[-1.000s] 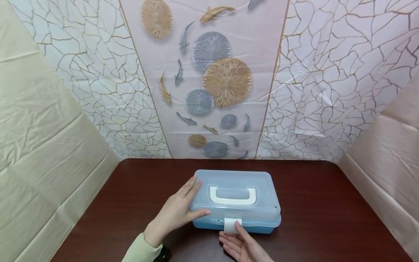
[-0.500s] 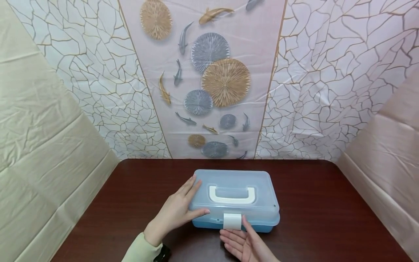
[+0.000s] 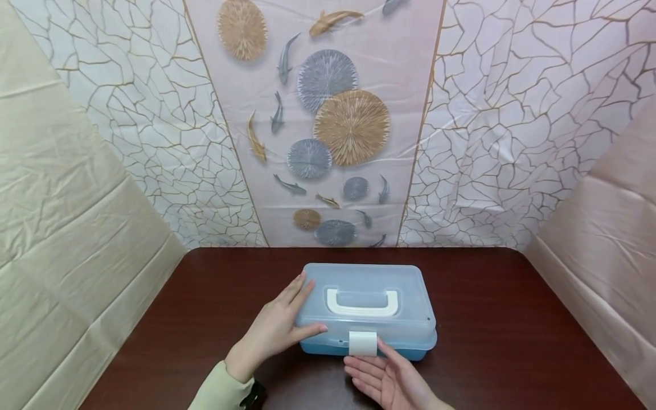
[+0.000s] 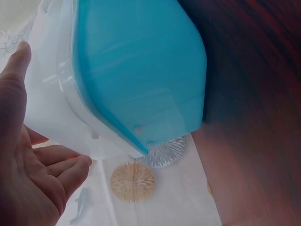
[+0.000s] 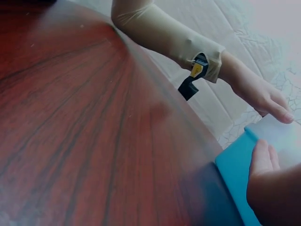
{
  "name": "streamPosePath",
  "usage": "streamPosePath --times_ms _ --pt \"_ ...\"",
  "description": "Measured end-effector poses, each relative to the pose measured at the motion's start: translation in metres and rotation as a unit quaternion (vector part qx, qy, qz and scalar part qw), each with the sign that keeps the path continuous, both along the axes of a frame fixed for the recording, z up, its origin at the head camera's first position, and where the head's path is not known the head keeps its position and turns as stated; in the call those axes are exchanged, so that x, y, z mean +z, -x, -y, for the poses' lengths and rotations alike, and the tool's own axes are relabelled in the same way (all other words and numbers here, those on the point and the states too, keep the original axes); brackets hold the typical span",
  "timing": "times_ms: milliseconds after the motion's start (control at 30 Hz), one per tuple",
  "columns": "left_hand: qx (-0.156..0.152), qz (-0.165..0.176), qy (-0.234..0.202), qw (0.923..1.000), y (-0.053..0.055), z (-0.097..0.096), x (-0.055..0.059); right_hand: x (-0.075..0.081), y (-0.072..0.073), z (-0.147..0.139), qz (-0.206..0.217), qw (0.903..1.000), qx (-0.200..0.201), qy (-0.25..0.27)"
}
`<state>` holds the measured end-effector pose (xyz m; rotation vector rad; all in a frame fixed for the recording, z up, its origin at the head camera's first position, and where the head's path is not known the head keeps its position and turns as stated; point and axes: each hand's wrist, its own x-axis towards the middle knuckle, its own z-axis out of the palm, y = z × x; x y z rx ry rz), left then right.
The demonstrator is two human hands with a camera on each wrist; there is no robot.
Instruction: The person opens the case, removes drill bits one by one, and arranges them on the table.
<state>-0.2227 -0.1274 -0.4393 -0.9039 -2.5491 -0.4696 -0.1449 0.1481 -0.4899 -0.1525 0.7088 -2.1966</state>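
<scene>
Sitting on the bench (image 3: pixel 487 319), the box (image 3: pixel 365 325) looks stiff, light and slippery; its 1 handle (image 3: pixel 363 311) seems the best hold. Left hand (image 3: pixel 277 327), fingers apart, rests at the box's left end; right hand (image 3: pixel 386 376), fingers nearly straight, meets the latch (image 3: pixel 363 344).

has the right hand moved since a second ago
Yes, the right hand has moved right against the white carry handle; its thumb is now beside the latch, not on its face.
</scene>
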Motion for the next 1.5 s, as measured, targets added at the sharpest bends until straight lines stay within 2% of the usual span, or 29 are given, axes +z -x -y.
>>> streamPosePath --times_ms 200,467,633,733,867,967,1100,1500 --pt "0.001 0.007 -0.002 1.0000 -0.002 0.000 -0.004 -0.001 -0.001 -0.003 0.026 0.9993 0.018 0.021" --pt "-0.004 0.003 0.002 1.0000 -0.001 -0.002 -0.004 0.001 -0.001 -0.006 -0.006 0.9997 0.017 0.015" --pt "-0.001 0.012 -0.002 0.9999 -0.002 -0.001 0.000 0.005 -0.001 -0.004 -0.009 0.9993 0.023 -0.030" --pt "0.000 0.012 -0.001 0.9999 -0.002 -0.001 0.002 0.005 -0.001 -0.001 -0.019 0.9961 0.011 -0.086" --pt "0.001 0.014 0.002 0.9999 -0.002 -0.001 0.003 0.002 -0.001 0.003 -0.027 0.9829 -0.025 -0.180" --pt "-0.001 0.021 0.004 0.9998 -0.001 -0.001 0.004 -0.002 -0.003 0.006 -0.018 0.9729 -0.038 -0.227" --pt "0.000 0.028 0.004 0.9996 -0.001 -0.001 0.005 -0.006 -0.005 0.007 -0.017 0.9690 -0.043 -0.243" --pt "0.004 0.022 0.007 0.9997 -0.002 0.000 0.004 -0.008 -0.005 0.008 -0.020 0.9694 -0.049 -0.240"
